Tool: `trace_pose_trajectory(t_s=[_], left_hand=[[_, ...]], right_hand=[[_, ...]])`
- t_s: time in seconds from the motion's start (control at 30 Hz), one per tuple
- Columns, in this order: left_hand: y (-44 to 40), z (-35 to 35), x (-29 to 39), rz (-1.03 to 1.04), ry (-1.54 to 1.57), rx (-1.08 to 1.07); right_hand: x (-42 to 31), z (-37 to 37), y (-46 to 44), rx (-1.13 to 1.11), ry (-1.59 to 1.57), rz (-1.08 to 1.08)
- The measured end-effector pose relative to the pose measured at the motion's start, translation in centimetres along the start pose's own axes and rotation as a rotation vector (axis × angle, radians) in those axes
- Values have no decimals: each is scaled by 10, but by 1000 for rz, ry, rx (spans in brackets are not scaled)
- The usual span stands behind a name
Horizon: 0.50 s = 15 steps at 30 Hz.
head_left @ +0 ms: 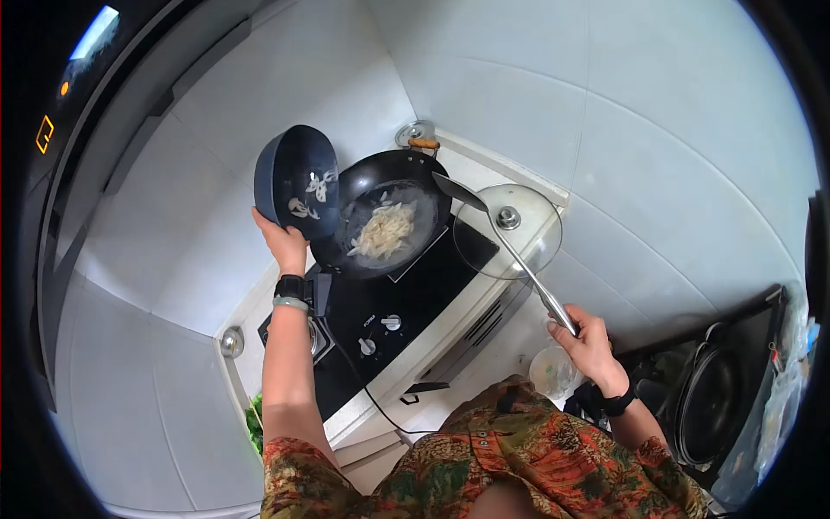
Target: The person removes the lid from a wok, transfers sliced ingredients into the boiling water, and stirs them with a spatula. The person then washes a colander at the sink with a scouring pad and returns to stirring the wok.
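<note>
A dark blue bowl [277, 177] is tilted on its side at the left edge of a black wok [350, 186], with my left hand [284, 240] gripping its rim and base from below. Pale sliced pieces [318, 186] cling to the bowl's inside. More pale slices [385, 232] lie heaped in cloudy liquid in the wok. My right hand [585, 344] is closed around the handle of a metal spatula [527, 268]. The spatula's blade is raised at the wok's right edge, above part of a glass lid [545, 227].
The black stove top [346, 316] has two knobs at its front. A small metal lid [417, 131] lies behind the wok. Black pans [711, 402] stand on a rack at the right. Green leaves [254, 424] show at lower left, and a clear bowl [553, 372] sits near my right hand.
</note>
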<state>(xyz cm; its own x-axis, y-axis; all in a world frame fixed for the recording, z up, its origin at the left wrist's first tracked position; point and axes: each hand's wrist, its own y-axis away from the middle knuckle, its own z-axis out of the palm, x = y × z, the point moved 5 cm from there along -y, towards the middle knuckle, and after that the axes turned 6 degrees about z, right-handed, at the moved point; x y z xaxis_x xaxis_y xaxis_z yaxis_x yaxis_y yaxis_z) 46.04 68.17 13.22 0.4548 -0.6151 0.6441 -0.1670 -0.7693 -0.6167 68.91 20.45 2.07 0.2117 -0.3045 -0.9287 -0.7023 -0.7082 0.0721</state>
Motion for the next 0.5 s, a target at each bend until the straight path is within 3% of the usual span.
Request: trace_pose_trajectory(t_s=[0.03, 0.1, 0.2, 0.27, 0.43, 0.5], left_hand=[[1, -8, 5, -5, -2, 4], [4, -11, 0, -165, 304, -63], [6, -14, -6, -228, 361, -132], [8, -16, -3, -201, 393, -163], [17, -16, 20, -107, 357, -224], [20, -16, 32, -50, 317, -236]], right_hand=[[-7, 1, -2, -5, 3, -2], [-29, 6, -5, 33, 83, -99], [-65, 21, -21, 35, 92, -211], [-89, 36, -38, 147, 212, -521], [-149, 84, -76, 127, 602, -626], [-155, 107, -94, 179, 620, -692]])
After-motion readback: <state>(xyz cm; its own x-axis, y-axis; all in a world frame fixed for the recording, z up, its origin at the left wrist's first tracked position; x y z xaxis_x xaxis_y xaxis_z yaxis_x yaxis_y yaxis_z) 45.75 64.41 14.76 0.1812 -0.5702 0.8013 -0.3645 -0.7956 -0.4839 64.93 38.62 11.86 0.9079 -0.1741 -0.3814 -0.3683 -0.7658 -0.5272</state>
